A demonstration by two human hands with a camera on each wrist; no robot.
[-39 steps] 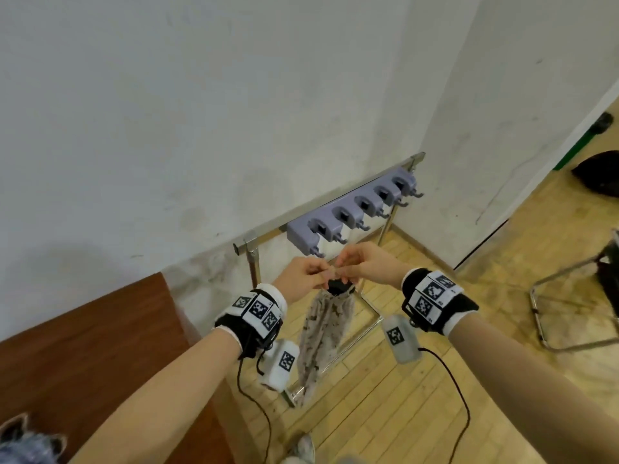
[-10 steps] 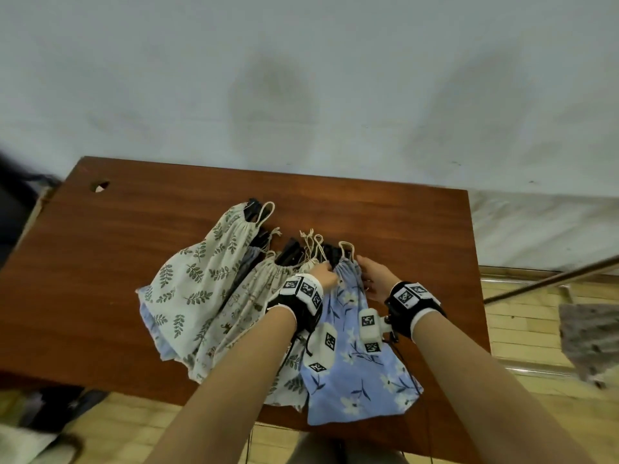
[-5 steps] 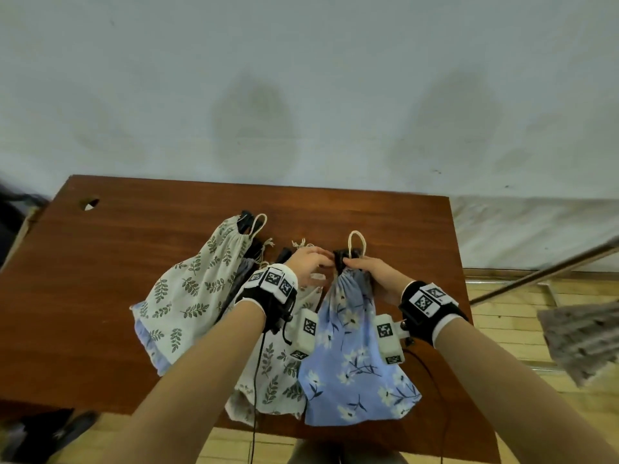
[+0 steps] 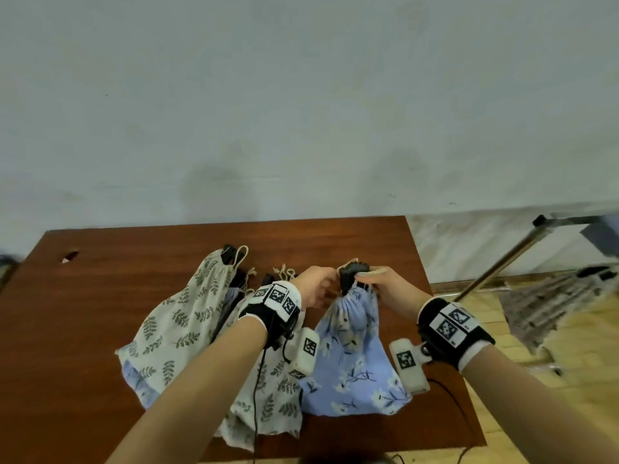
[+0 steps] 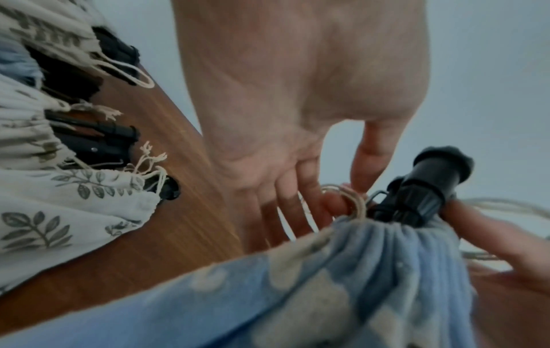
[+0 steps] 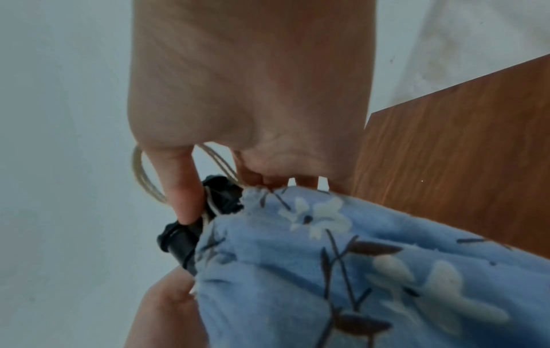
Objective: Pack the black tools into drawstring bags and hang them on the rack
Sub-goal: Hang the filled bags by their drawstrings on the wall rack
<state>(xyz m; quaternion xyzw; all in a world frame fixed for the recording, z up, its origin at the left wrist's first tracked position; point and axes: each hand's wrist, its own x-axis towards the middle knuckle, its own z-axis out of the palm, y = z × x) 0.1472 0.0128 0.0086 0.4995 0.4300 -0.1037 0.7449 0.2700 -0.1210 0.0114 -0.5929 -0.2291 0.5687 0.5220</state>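
- We see the blue floral bag (image 4: 355, 356) on the wooden table (image 4: 100, 296), at the table's right half, its gathered neck lifted toward the wall side.
- A black tool (image 4: 350, 274) sticks out of the blue floral bag's cinched neck; the rest of it is hidden inside the bag.
- Our left hand (image 4: 313, 289) sits at the left of the bag's neck, fingers curled and pinching the cream drawstring (image 5: 355, 204) right beside the tool.
- Our right hand (image 4: 390, 289) sits at the right of the bag's neck, thumb (image 6: 181, 188) pressed on the tool, fingers curled holding loops of the drawstring.
- Both hands are together at the neck, just beside each other.
- Left of the blue floral bag lie several leaf-print bags (image 4: 174, 316), overlapping, with black tool ends (image 5: 119, 49) poking from their mouths.
- 1 leaf-print bag lies partly under the left forearm, touching the blue floral bag's left edge.
- Right of the table, off its edge, a metal rack bar (image 4: 502, 262) slants; a patterned bag (image 4: 556, 303) hangs there, blurred.
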